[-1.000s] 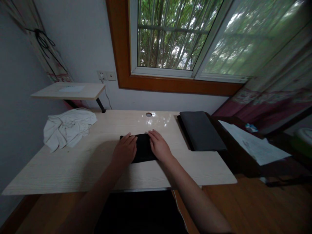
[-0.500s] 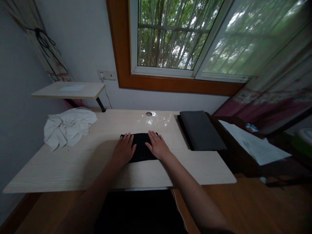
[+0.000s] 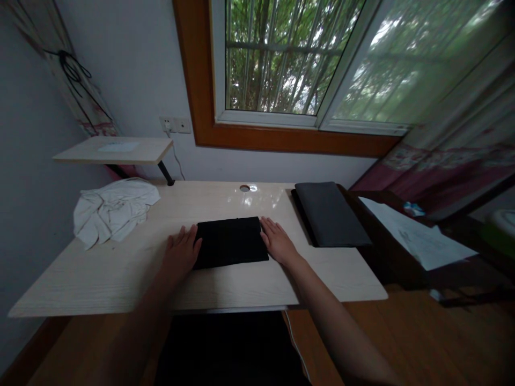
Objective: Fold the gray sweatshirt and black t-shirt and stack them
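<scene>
A flat black rectangle of what looks like folded cloth [image 3: 231, 242] lies on the pale wooden desk [image 3: 241, 287] in front of me. At its left edge is my left hand [image 3: 182, 249], fingers stretched out and the thumb near or on the cloth's side. My right hand [image 3: 278, 240] lies flat along the right edge, its fingers pointing away from me. Neither hand grips anything. Whether the cloth has several layers I cannot tell.
A crumpled white cloth [image 3: 115, 209] sits at the desk's left, below a small raised shelf [image 3: 140, 153]. Dark grey folders [image 3: 330, 214] lie on the right. Past the right edge, papers [image 3: 414, 230] rest on a dark surface. A window [image 3: 289, 64] is behind.
Both hands have slid outward from on top of the black cloth to its left and right edges, uncovering nearly all of it. The cloth stays in about the same place.
</scene>
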Available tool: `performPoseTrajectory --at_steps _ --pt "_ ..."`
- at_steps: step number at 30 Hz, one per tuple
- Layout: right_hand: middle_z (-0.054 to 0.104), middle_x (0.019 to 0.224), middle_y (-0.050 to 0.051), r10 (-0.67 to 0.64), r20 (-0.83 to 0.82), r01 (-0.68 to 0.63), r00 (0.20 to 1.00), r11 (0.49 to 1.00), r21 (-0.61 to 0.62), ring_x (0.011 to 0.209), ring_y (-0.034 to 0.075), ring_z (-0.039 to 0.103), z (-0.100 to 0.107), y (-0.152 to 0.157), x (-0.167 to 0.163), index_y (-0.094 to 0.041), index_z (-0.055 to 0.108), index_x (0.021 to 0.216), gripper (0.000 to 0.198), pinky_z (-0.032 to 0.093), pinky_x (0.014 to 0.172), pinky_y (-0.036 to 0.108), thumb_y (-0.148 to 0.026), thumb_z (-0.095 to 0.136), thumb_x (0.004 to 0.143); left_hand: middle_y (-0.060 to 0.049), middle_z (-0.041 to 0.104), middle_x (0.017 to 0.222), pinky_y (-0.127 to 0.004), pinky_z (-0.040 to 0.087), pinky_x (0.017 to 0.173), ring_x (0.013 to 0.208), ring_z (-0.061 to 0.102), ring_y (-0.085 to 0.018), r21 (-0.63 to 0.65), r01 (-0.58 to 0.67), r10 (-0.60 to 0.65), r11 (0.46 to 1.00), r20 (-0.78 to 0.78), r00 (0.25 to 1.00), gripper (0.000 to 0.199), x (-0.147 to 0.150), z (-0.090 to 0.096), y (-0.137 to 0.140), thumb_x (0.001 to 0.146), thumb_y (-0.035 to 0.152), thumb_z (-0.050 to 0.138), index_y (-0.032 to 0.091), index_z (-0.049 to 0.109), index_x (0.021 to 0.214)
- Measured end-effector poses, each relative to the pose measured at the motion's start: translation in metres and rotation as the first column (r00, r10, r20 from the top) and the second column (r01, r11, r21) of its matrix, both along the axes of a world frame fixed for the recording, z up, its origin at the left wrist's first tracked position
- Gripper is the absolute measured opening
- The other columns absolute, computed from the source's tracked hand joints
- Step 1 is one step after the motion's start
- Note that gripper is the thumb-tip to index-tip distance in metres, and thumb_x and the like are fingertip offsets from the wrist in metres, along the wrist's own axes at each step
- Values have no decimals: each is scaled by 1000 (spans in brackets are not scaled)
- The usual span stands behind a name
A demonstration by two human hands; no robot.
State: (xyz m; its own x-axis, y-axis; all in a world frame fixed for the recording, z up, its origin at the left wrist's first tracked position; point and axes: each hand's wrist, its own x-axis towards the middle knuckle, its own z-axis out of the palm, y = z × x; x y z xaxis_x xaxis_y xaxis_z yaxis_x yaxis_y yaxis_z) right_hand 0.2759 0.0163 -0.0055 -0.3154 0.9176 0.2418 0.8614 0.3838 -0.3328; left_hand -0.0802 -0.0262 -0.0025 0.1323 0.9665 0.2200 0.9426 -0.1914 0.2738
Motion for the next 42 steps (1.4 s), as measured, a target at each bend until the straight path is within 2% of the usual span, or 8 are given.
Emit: performPoseTrajectory --at_steps 6,10,13,16,23,31,37,42 --pt "54 149 13 74 -228 -43 971 990 135 139 26 49 12 -17 3 -23 50 148 46 40 117 50 -33 39 105 -13 34 165 -60 24 122 155 23 -31 85 38 -43 996 53 998 51 -38 0 -13 104 34 31 19 46 151" --pt "60 138 12 264 -208 -236 942 960 151 128 27 56 24 -40 1 -27 62 135 36 48 109 50 -33 52 101 -10 40 162 -55 22 126 156 21 -28 164 290 -295 943 6 956 49 -33 14 -24 102 32 42 21 49 148" --pt "63 133 13 362 -136 -344 922 929 135 123 29 59 25 -55 3 -28 64 133 40 52 103 50 -37 64 95 -8 49 156 -53 28 125 153 30 -28 121 483 -484 867 -21 875 49 -19 20 -30 98 34 54 25 53 146" --pt "64 132 13 368 -76 -358 927 926 124 122 28 61 22 -60 10 -27 64 133 40 53 102 49 -36 66 94 -7 52 154 -53 34 123 151 35 -27 78 544 -543 836 -34 839 54 -8 18 -31 96 32 58 27 50 149" --pt "67 132 9 338 56 -343 939 933 114 120 28 63 23 -57 25 -28 67 131 35 53 101 49 -26 59 97 -6 48 156 -52 35 122 148 40 -27 67 508 -501 859 -96 860 61 -12 8 -24 91 15 54 25 48 150" --pt "74 113 8 338 17 -337 941 929 151 112 28 64 22 -55 13 -26 72 119 29 52 97 49 -22 56 95 -7 54 152 -48 38 120 144 46 -25 102 470 -464 877 -75 883 56 -14 9 -26 91 12 49 24 53 146" --pt "73 115 7 365 -284 -311 887 925 216 118 26 62 32 -51 7 -25 68 111 22 49 103 48 -21 58 91 -10 67 135 -51 43 115 127 61 -29 136 379 -383 916 8 924 51 -17 12 -24 87 15 56 25 61 138" --pt "70 104 7 213 -598 -132 773 975 177 102 22 65 58 -50 2 -23 63 101 12 51 91 39 -27 53 95 -8 71 120 -45 55 99 110 68 -25 171 243 -287 955 323 902 51 -10 37 -28 85 20 58 26 57 136"
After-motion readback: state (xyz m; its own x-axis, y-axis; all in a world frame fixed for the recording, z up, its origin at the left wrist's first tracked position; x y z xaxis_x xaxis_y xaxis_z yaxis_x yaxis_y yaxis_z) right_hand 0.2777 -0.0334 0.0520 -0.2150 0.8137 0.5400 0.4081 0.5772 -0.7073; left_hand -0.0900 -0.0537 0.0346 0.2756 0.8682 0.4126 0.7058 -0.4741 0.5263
